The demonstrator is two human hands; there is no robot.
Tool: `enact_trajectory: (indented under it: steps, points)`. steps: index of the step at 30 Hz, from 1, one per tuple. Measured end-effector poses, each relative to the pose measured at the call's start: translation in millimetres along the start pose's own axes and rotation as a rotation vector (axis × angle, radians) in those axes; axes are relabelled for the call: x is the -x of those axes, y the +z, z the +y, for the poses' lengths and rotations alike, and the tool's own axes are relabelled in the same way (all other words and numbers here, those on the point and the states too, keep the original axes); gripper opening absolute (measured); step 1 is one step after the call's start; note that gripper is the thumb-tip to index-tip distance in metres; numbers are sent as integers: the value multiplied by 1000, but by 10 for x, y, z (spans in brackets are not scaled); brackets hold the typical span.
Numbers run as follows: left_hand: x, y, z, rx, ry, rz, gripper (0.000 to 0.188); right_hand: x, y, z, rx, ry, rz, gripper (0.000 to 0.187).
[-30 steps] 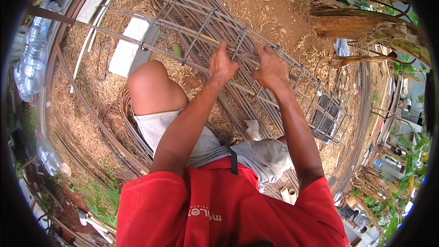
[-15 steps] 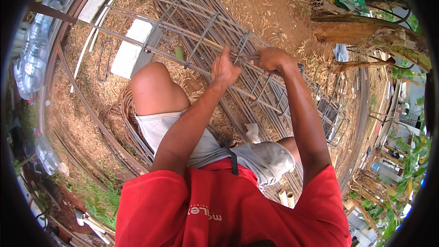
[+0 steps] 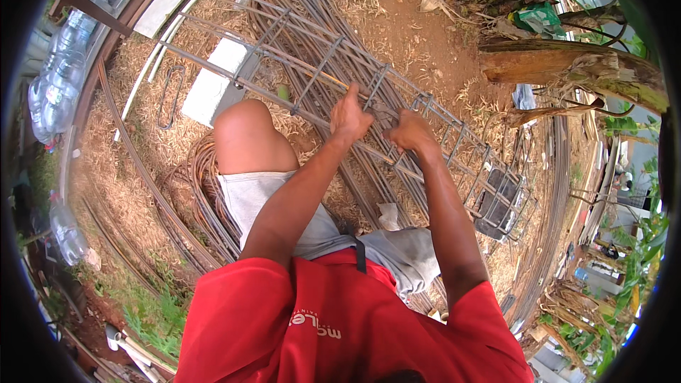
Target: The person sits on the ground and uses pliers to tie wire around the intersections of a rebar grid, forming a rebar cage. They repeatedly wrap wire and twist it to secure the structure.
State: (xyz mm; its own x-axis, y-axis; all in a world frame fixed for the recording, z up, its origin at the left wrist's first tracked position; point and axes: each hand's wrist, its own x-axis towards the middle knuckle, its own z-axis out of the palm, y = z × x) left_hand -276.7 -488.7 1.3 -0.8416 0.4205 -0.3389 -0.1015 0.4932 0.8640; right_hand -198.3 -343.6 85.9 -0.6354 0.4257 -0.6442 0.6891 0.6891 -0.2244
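Observation:
A long cage of steel rebar (image 3: 318, 73) runs diagonally in front of me, its parallel bars joined by several rectangular stirrups. My left hand (image 3: 351, 118) is closed on a bar near the cage's middle, with its index finger stretched along the steel. Close to its right, my right hand (image 3: 413, 133) is curled into a closed grip over the cage. What lies inside those fingers is hidden. A white block (image 3: 206, 92) supports the far-left part of the cage, and a dark block (image 3: 499, 202) sits under its right end.
Bent rebar (image 3: 312, 0) lies bundled beneath the cage. Another rebar coil (image 3: 207, 170) rests by my left leg. A loose wire stirrup (image 3: 169, 97) is on the dry grass. Plastic bottles (image 3: 57, 85) stand far left; a thick plant trunk (image 3: 574, 64) juts in at upper right.
My right hand has moved down and slightly left, turning its wrist, with its forearm drawn inward. The left hand stays at nearly the same bar. The whole view has shifted slightly.

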Motion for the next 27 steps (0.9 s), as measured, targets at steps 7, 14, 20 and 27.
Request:
enact_trajectory:
  steps: [7,14,20,27]
  points:
    - [89,-184,117,-115,57,-102,61,447,-571,74,-145,-57,-227,59]
    - [409,39,547,-314,676,65,70,714,-841,55,150,-281,45,67]
    - [156,354,718,85,765,41,58,774,-957,18,-606,-212,262,56]
    - [-465,265,996,135,353,-165,44,-199,-949,-423,-673,-205,851,73]
